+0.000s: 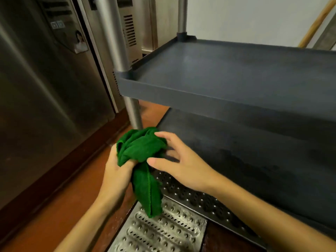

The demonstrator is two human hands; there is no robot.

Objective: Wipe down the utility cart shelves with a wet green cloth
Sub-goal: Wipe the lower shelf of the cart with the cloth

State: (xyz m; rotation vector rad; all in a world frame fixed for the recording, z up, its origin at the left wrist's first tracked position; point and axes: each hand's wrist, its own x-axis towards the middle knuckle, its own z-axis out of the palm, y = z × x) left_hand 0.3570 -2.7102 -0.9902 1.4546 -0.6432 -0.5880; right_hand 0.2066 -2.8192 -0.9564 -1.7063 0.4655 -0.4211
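A bunched green cloth (143, 160) hangs in front of the cart's near left corner. My left hand (116, 171) grips it from the left, fingers curled into its folds, and a tail of cloth droops below. My right hand (178, 160) is beside the bundle with spread fingers, index tip and thumb touching the cloth. The dark grey utility cart has a middle shelf (227, 75) at upper right and a lower shelf (245, 151) beneath it, behind my right hand. Both shelf surfaces look dull and smeared.
A metal cart post (116, 42) rises at the near left corner, another (181, 15) at the back. A stainless steel appliance door (45, 97) fills the left. A perforated metal floor grate (163, 230) lies below my hands on the red-brown floor. A wooden pole (316, 22) leans at upper right.
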